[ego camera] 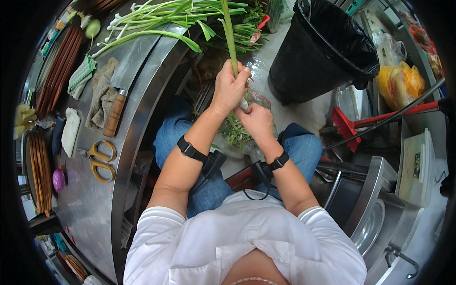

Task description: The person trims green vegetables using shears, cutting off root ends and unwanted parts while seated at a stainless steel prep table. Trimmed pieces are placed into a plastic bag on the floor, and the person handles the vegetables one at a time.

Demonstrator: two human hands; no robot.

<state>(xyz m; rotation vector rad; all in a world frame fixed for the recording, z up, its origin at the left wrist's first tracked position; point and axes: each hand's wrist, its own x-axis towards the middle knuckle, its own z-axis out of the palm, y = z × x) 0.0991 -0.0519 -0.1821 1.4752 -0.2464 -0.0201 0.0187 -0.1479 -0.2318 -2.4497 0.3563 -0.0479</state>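
My left hand (pixel 231 85) is closed around a long green onion stalk (pixel 229 35) that points away from me. Just below it, my right hand (pixel 257 121) pinches the stalk's pale lower end between thumb and fingers. Beneath both hands, cut or stripped green leaves (pixel 233 130) lie in a heap between my knees. A row of green onions (pixel 153 16) with white bulbs rests across the far end of the steel table (pixel 89 206). More bundled greens (pixel 237 37) sit lower, beyond my hands.
A cleaver (pixel 133 60), grey cloth (pixel 101 92), yellow-handled scissors (pixel 101 160) and a purple onion (pixel 58 179) lie on the table at left. A black lined bin (pixel 295 64) stands ahead on the right. Nearer are a red brush (pixel 343 128) and a steel drawer or shelf (pixel 374 185).
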